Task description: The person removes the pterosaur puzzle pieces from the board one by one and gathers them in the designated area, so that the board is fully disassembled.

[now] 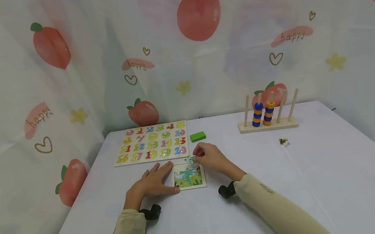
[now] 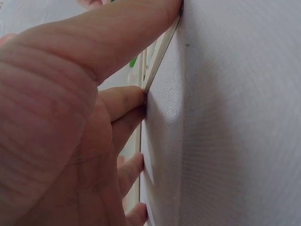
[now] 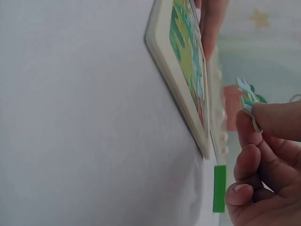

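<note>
In the head view a small dinosaur jigsaw puzzle (image 1: 188, 176) lies in a pale wooden tray in front of me. My left hand (image 1: 153, 182) rests at the tray's left side with fingers spread. Its thumb touches the near left corner and its index finger the far left corner. Over the tray's far edge, my right hand (image 1: 211, 157) pinches a puzzle piece (image 1: 190, 159) between thumb and index finger. The right wrist view shows this piece (image 3: 247, 96) held up, apart from the tray (image 3: 176, 84), its other fingers curled.
A wooden number board (image 1: 152, 144) lies behind the left hand. A green block (image 1: 197, 136) is beside it. A bead-and-peg stand (image 1: 267, 123) stands at the back right, with a loose puzzle piece (image 1: 284, 142) in front of it. A printed cloth hangs behind the table.
</note>
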Action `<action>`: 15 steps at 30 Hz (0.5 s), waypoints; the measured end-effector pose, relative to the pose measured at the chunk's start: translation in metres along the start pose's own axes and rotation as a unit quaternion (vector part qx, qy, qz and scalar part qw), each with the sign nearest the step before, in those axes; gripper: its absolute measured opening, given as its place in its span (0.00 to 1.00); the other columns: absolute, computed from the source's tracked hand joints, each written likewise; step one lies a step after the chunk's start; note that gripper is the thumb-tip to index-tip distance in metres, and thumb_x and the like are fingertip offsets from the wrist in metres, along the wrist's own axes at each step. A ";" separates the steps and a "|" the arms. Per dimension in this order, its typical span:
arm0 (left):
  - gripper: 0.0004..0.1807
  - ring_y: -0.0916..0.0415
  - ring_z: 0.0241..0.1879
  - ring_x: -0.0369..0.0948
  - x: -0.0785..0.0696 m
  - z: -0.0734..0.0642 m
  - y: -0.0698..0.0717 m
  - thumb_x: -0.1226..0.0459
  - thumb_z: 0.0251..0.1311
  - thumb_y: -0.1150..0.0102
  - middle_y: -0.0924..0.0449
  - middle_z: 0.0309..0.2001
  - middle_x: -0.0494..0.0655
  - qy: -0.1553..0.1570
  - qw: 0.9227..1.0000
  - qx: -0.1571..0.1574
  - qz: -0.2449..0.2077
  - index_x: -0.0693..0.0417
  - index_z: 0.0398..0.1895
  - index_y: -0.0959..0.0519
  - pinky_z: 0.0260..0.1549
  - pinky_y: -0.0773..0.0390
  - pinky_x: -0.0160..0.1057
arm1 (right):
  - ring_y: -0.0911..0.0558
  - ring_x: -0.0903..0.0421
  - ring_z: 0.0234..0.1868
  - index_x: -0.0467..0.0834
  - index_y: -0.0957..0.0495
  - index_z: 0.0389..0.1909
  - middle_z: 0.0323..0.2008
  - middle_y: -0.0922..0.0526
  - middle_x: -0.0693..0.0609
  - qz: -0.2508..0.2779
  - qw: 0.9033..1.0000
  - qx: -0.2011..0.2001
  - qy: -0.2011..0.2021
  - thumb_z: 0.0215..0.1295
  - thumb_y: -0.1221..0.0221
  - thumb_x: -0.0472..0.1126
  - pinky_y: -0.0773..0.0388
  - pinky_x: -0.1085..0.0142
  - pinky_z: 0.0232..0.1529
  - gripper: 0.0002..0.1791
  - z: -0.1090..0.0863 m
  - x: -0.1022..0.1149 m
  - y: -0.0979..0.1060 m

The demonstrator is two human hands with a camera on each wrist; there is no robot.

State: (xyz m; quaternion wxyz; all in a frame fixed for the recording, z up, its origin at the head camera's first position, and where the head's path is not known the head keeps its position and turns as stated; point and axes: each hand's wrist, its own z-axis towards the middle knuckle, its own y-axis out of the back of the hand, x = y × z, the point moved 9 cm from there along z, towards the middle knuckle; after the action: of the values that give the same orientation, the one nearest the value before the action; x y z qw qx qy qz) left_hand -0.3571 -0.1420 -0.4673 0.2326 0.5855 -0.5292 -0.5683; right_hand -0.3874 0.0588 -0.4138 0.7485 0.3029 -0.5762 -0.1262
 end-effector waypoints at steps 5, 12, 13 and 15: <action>0.58 0.67 0.86 0.52 0.002 0.003 -0.003 0.40 0.59 0.25 0.51 0.87 0.41 0.003 1.000 0.006 -0.007 0.42 0.88 0.45 0.81 0.65 0.62 | 0.21 0.53 0.39 0.37 0.18 0.44 0.37 0.16 0.49 0.008 1.000 -0.016 0.002 0.71 0.34 0.32 0.22 0.62 0.41 0.05 -0.005 -0.010 0.017; 0.58 0.66 0.86 0.50 0.005 0.003 -0.003 0.40 0.58 0.24 0.49 0.86 0.40 0.011 1.000 0.003 -0.013 0.41 0.88 0.43 0.81 0.65 0.60 | 0.20 0.52 0.39 0.36 0.18 0.45 0.37 0.16 0.49 0.007 0.999 -0.035 0.000 0.71 0.35 0.32 0.22 0.62 0.42 0.05 -0.012 -0.022 0.038; 0.58 0.65 0.86 0.50 0.005 0.002 -0.003 0.40 0.57 0.24 0.49 0.86 0.40 0.012 1.000 0.002 -0.014 0.41 0.88 0.43 0.81 0.65 0.60 | 0.20 0.52 0.39 0.36 0.18 0.45 0.37 0.16 0.49 0.007 0.999 -0.037 -0.002 0.71 0.35 0.32 0.22 0.61 0.42 0.05 -0.014 -0.024 0.040; 0.58 0.66 0.86 0.50 0.004 0.001 -0.002 0.39 0.57 0.24 0.49 0.86 0.40 0.012 1.000 0.004 -0.013 0.40 0.88 0.44 0.81 0.65 0.60 | 0.20 0.51 0.40 0.35 0.18 0.45 0.37 0.15 0.48 0.006 0.999 -0.038 -0.007 0.72 0.35 0.32 0.22 0.61 0.43 0.05 -0.016 -0.027 0.046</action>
State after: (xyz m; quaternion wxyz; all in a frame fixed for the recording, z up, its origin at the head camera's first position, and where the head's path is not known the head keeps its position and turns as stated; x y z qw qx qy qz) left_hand -0.3575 -0.1442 -0.4710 0.2293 0.5997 -0.5209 -0.5626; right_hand -0.3874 0.1142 -0.4102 0.7560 0.2698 -0.5783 -0.1453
